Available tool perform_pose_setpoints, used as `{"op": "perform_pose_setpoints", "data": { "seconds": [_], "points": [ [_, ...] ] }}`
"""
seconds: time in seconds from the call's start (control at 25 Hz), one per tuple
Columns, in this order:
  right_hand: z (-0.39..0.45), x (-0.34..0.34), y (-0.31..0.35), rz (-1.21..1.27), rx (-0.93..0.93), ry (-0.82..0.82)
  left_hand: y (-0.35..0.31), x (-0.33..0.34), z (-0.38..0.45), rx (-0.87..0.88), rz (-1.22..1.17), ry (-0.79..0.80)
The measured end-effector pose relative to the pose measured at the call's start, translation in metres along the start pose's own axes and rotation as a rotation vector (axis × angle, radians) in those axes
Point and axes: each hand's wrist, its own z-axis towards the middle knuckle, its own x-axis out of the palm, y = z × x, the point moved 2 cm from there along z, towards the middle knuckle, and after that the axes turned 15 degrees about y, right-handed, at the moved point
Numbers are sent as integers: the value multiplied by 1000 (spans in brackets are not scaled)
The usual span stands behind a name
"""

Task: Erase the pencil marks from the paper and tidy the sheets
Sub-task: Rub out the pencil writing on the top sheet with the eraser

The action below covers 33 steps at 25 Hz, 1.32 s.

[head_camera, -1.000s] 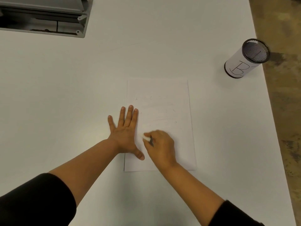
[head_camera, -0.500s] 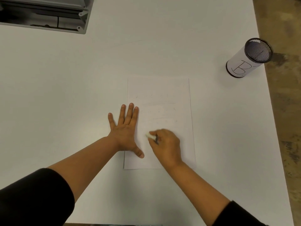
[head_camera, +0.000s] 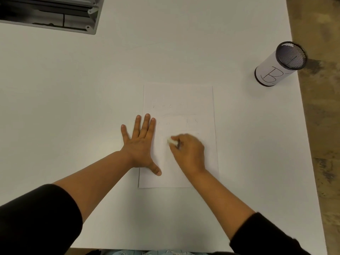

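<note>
A white sheet of paper lies flat on the white table, with faint pencil marks in its upper half. My left hand presses flat on the sheet's left edge, fingers spread, thumb on the paper. My right hand is closed around a small white eraser, whose tip touches the middle of the sheet. I cannot tell if more sheets lie underneath.
A black mesh cup wrapped in white paper marked "B" stands at the far right, close to the table's right edge. A grey metal frame sits at the far left corner. Brown floor shows beyond the right edge.
My right hand with the eraser has shifted a little to the right and up over the sheet. The left hand keeps its place on the paper's left edge.
</note>
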Motion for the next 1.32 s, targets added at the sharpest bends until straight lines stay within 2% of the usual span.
{"op": "perform_pose_setpoints", "data": {
  "seconds": [0.12,0.32,0.56,0.76,1.0,1.16,1.24,1.32],
  "points": [
    [30,-6,0,26,45,-52,1,1,0,0,4,-10],
    [-34,11,2,12,-4,58,0,1,0,4,6,-5],
    [26,-5,0,42,48,-50,0,1,-2,6,-7,-5],
    [-30,8,-2,10,-10,54,0,2,-1,8,-6,-6],
    [34,-10,-5,34,51,-65,-1,1,-1,2,-4,-10],
    [-20,10,-1,-21,-2,47,-1,1,-1,4,-3,-13],
    [-7,8,1,-32,-39,73,0,1,-1,3,-3,-11],
    [31,-2,4,-37,-16,29,-1,1,-1,0,1,-7]
  ]
}}
